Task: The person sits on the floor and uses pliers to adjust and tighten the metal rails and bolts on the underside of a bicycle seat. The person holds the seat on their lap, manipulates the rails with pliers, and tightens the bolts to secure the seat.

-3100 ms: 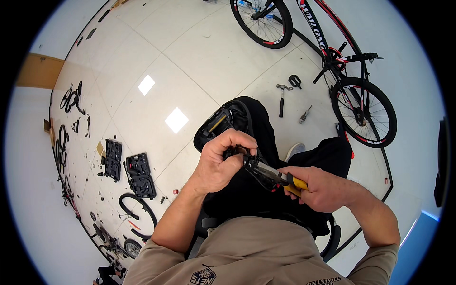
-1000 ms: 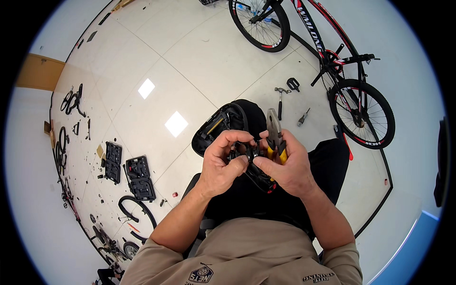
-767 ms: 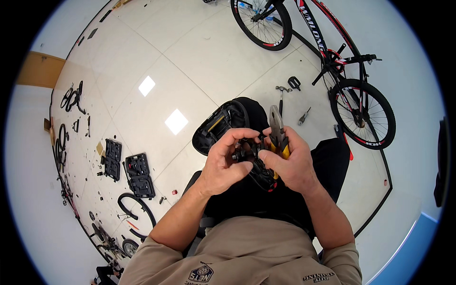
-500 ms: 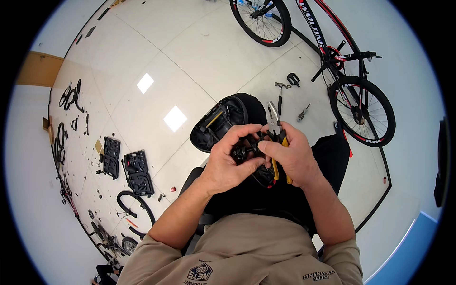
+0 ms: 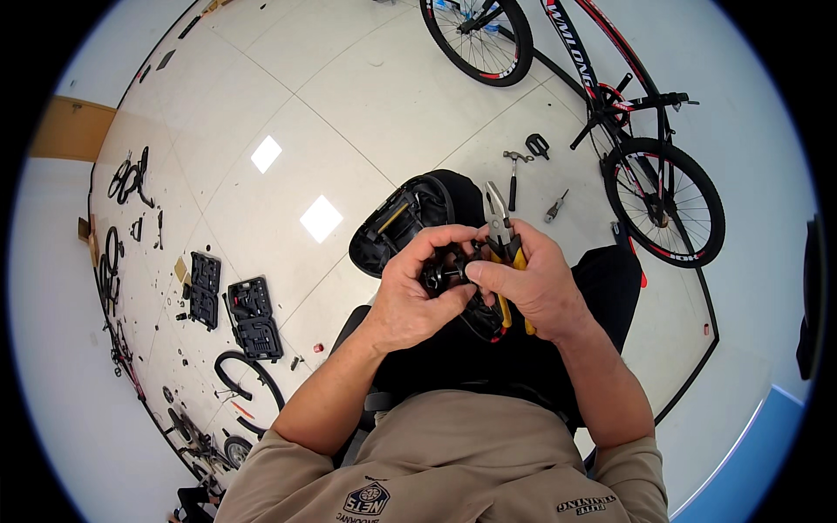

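My left hand (image 5: 418, 292) is curled around a small black seat clamp (image 5: 446, 272) with a metal bolt through it; its fingers partly cover the part. My right hand (image 5: 540, 279) grips combination pliers (image 5: 499, 228) with yellow-and-black handles, their jaws pointing away from me. The right thumb and fingertips also press at the right end of the clamp. Beyond my left hand, a black bicycle saddle (image 5: 380, 247) lies underside up against my leg, a yellow strip across its hollow. Beneath the hands is a dark, red-edged item, mostly hidden.
On the tiled floor ahead lie a hammer (image 5: 513, 185), a black pedal (image 5: 538, 146) and a screwdriver-like tool (image 5: 556, 207). A black-and-red bicycle (image 5: 602, 105) stands at the right. To the left are an open black tool case (image 5: 253, 318), a loose tyre (image 5: 228, 362) and scattered bike parts.
The pliers' jaws have tipped slightly left and away. My right thumb has shifted a little left along the clamp, and more of the bolt shows.
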Available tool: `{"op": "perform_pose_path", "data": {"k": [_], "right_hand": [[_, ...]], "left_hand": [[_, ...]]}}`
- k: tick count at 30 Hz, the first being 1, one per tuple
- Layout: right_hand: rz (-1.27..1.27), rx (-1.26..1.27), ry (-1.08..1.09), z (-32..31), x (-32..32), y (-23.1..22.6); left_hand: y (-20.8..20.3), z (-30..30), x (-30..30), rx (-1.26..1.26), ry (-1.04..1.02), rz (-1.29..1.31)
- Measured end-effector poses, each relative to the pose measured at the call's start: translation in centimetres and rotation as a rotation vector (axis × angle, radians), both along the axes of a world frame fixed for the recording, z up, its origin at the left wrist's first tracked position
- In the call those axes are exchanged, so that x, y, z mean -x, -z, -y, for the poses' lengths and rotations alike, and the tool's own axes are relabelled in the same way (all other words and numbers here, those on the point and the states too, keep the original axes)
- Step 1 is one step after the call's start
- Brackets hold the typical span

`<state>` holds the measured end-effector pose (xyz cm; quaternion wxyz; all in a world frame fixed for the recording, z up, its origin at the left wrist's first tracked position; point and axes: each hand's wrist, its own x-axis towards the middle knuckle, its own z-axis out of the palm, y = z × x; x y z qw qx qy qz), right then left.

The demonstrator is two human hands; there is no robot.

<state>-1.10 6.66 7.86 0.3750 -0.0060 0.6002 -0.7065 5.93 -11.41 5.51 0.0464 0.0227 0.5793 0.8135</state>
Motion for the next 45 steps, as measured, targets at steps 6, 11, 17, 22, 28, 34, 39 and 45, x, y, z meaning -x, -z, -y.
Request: {"op": "perform_pose_path", "data": {"k": [6, 11, 17, 22, 28, 34, 39, 45], "right_hand": [[-0.049, -0.039, 0.03, -0.1, -0.3, -0.5], [-0.145, -0.105, 0.041, -0.4, -0.3, -0.8], [-0.231, -0.14, 0.052, -0.5, -0.5, -0.5], [-0.16, -0.119, 0.054, -0.7, -0.2, -0.4], [-0.131, -0.057, 0.043, -0.5, -0.2, 0.9], [-0.075, -0.016, 0.032, -0.1, -0.4, 1.4], [-0.023, -0.003, 0.023, 0.0, -0.2, 1.4], [-0.006, -0.012, -0.082, 1.3, 1.8, 0.1]], "left_hand": [[0.3, 0.3, -0.1, 0.142, -0.045, -0.028], [0.6, 0.5, 0.0, 0.246, -0.07, -0.042], [1.5, -0.6, -0.2, 0.377, -0.168, -0.143], [2.2, -0.5, 0.0, 0.479, -0.198, -0.272], [1.8, -0.8, -0.4, 0.438, -0.241, -0.175], [0.7, -1.0, 0.1, 0.605, -0.305, -0.293], [1.6, -0.8, -0.2, 0.604, -0.303, -0.274], [-0.2, 0.7, -0.1, 0.294, -0.231, 0.115]]}}
